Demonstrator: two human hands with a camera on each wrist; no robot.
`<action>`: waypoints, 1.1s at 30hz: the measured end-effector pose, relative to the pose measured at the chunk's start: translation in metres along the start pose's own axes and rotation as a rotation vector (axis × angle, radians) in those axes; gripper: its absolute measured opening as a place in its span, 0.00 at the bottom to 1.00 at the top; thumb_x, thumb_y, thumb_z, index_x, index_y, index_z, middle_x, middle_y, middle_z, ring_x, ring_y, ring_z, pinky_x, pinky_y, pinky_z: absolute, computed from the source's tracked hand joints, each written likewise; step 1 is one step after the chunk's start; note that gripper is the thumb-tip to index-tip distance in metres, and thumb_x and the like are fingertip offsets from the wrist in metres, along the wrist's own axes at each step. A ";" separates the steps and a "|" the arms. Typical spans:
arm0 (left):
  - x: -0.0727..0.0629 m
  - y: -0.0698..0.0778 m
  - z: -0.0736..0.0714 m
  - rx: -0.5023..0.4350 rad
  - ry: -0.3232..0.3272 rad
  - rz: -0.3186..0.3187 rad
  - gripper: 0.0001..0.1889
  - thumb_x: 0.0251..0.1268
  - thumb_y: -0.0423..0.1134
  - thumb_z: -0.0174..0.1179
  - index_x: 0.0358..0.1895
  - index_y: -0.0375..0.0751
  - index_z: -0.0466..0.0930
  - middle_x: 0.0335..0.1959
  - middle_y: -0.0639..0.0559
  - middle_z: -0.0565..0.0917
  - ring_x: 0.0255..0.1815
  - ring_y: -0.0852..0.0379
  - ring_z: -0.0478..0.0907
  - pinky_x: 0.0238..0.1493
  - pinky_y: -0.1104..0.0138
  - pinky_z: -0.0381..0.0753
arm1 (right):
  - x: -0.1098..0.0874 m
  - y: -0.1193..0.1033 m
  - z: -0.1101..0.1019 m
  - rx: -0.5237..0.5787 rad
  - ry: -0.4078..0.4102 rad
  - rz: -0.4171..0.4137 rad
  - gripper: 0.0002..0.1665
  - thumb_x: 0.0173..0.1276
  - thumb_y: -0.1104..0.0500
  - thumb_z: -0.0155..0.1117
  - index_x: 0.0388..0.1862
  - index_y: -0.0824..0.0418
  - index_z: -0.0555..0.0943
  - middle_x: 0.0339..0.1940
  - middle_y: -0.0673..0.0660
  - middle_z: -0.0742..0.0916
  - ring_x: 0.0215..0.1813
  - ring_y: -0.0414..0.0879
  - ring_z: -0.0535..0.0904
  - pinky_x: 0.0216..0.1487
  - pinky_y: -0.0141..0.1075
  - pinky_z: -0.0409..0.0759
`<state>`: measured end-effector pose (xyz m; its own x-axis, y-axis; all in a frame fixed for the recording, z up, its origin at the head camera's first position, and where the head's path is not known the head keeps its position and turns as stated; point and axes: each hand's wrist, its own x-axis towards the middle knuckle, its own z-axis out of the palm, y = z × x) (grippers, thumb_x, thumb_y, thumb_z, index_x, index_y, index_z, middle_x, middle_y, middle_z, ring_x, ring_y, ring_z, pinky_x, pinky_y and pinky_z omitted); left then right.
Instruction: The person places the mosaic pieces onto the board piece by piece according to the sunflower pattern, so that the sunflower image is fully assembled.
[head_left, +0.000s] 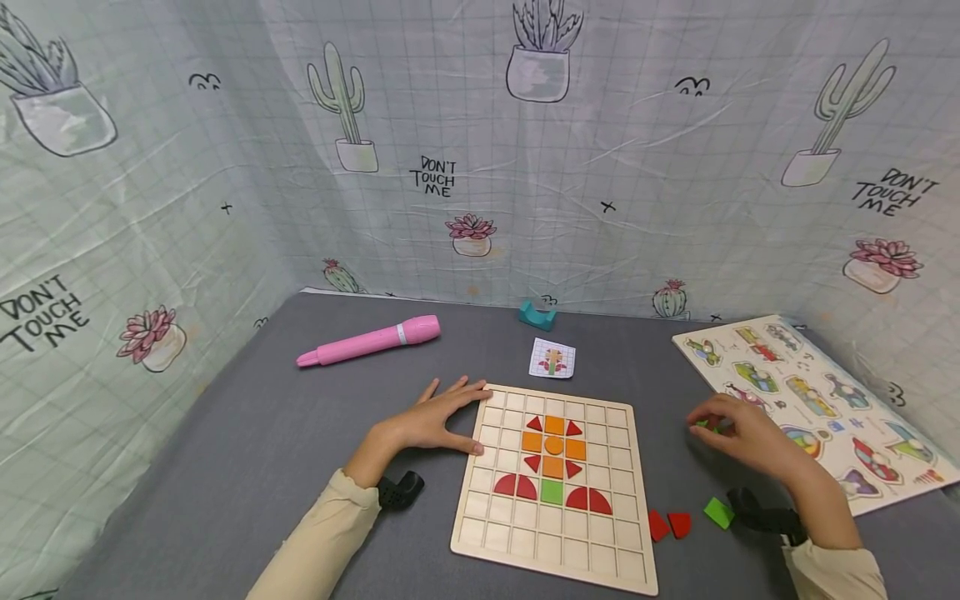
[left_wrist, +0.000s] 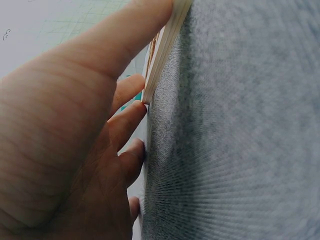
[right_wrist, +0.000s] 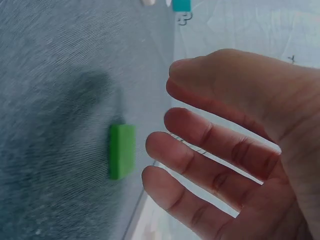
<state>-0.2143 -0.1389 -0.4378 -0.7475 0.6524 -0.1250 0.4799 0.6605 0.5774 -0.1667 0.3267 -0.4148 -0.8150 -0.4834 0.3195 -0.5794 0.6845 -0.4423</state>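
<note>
A square wooden grid board (head_left: 517,533) lies on the table, bearing orange squares, an orange circle (head_left: 553,445), red triangles, red quarter-circles and a green square (head_left: 551,491). My left hand (head_left: 431,423) rests at its upper left edge, fingers spread and fairly straight, thumb on the rim; the left wrist view shows the thumb (left_wrist: 125,37) against the board's side. To the board's right, my right hand (head_left: 742,435) hovers with loosely bent fingers over a green block (right_wrist: 122,151). That block lies on the cloth, apart from the fingertips, partly hidden in the head view.
Two red pieces (head_left: 680,524) and another green piece (head_left: 719,512) lie right of the board. A small pattern card (head_left: 552,358) and a teal holder (head_left: 537,316) are behind it. A pink pen-shaped object (head_left: 367,342) lies far left, a picture puzzle board (head_left: 817,392) far right.
</note>
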 end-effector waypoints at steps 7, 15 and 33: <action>0.001 0.000 0.000 -0.003 0.005 0.004 0.45 0.57 0.56 0.69 0.76 0.51 0.59 0.79 0.51 0.53 0.80 0.47 0.39 0.74 0.42 0.27 | -0.003 0.009 0.002 -0.041 -0.014 0.039 0.12 0.52 0.73 0.72 0.35 0.63 0.84 0.30 0.50 0.82 0.30 0.28 0.72 0.26 0.32 0.75; 0.001 0.000 0.000 -0.001 0.008 0.003 0.45 0.57 0.56 0.69 0.76 0.50 0.58 0.79 0.50 0.53 0.80 0.47 0.39 0.74 0.42 0.27 | -0.010 0.020 0.005 -0.064 0.004 0.044 0.15 0.48 0.76 0.71 0.35 0.64 0.82 0.34 0.56 0.80 0.29 0.33 0.68 0.25 0.32 0.67; 0.000 -0.001 0.000 -0.004 0.002 0.005 0.45 0.57 0.56 0.69 0.76 0.50 0.58 0.79 0.50 0.53 0.80 0.47 0.39 0.74 0.42 0.27 | -0.007 0.013 0.007 -0.011 -0.050 0.108 0.14 0.52 0.72 0.72 0.39 0.68 0.83 0.32 0.55 0.83 0.30 0.33 0.71 0.26 0.31 0.71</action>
<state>-0.2150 -0.1397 -0.4386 -0.7460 0.6549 -0.1208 0.4815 0.6557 0.5816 -0.1689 0.3348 -0.4285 -0.8719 -0.4330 0.2287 -0.4887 0.7398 -0.4624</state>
